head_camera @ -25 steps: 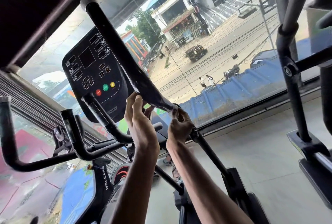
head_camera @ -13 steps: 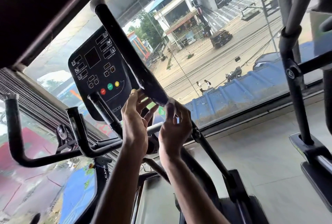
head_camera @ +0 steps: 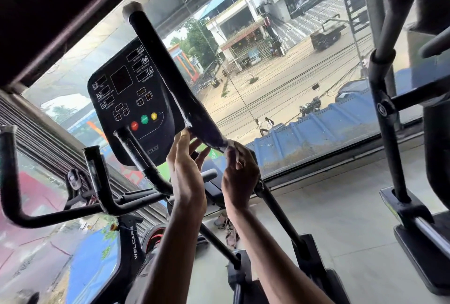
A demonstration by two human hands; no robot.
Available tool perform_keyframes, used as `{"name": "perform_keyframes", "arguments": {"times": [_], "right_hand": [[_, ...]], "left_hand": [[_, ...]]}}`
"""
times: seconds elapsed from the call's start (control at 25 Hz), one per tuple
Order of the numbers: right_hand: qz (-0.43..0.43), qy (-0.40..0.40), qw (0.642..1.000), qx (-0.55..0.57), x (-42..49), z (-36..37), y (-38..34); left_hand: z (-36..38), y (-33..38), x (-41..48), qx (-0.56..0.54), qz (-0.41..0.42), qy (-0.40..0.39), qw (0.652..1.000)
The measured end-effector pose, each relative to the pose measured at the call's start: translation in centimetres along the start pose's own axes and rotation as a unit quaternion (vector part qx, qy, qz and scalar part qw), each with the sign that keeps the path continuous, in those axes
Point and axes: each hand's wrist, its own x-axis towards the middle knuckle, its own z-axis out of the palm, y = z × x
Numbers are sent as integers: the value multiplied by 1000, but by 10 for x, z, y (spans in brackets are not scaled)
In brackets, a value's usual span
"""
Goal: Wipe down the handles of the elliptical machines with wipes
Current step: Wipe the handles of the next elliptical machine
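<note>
A: Item one, change since the earlier frame?
B: The dark truck (head_camera: 326,35) outside has run further right along the road. Both hands remain at the lower end of the handle (head_camera: 168,70).
A: Left hand (head_camera: 187,177)?
B: Fingers straight and spread, gripping nothing; the tips touch the handle's underside.
A: Right hand (head_camera: 239,174)?
B: Fingers curled, pinching a white wipe (head_camera: 230,146).
A: Wipe, location?
B: At the right fingertips, held against the lower end of the handle's black grip, just right of the left fingertips.
A: Handle, run?
B: Rises up and left from both sets of fingertips to a pale end cap.
A: Other entries?
B: Console (head_camera: 126,99), just left of and above the left fingertips; red, green and yellow buttons. Second handle (head_camera: 7,177), well left of the left fingers. Neighbouring machine's upright (head_camera: 387,133), well right of the right fingers.
</note>
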Motion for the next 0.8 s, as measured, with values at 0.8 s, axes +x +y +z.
{"name": "perform_keyframes", "arguments": {"times": [0.8], "right_hand": [[-47,-339,916,-208,127,-27,42]], "left_hand": [[70,-19,1,27,63,328,942]]}}
